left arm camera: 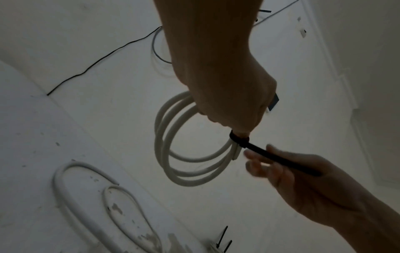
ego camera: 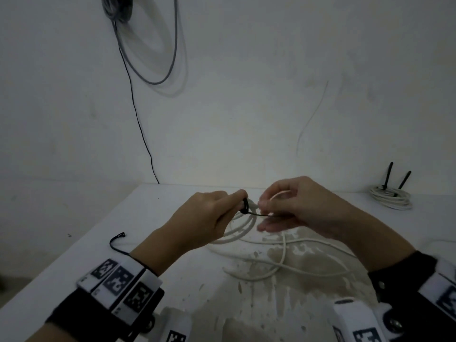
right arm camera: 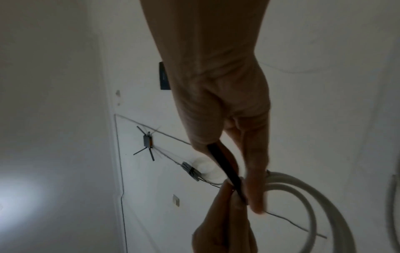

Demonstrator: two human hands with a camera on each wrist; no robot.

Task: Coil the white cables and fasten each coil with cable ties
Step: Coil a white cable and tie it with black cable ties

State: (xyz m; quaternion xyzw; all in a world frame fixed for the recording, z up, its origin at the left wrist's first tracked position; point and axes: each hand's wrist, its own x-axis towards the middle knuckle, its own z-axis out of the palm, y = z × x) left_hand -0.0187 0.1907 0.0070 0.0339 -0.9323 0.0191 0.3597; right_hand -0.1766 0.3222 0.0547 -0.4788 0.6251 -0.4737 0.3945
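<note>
My left hand [ego camera: 217, 213] grips a small coil of white cable [left arm camera: 171, 145] just above the table, fingers curled round the strands where a black cable tie [left arm camera: 240, 139] wraps them. My right hand [ego camera: 278, 208] is beside it and pinches the tie's loose black tail [left arm camera: 281, 160], which runs to the right from the coil. In the right wrist view the tail [right arm camera: 225, 164] passes between the right thumb and fingers, with the coil [right arm camera: 303, 196] at lower right. More loose white cable [ego camera: 283, 257] lies in loops on the table below the hands.
A finished white coil [ego camera: 391, 197] with two black tie tails standing up lies at the table's back right. One spare black tie [ego camera: 118, 239] lies at the left, near my left wrist. Grey and black cables [ego camera: 148, 58] hang on the wall behind. The table [ego camera: 296, 304] has worn, stained patches.
</note>
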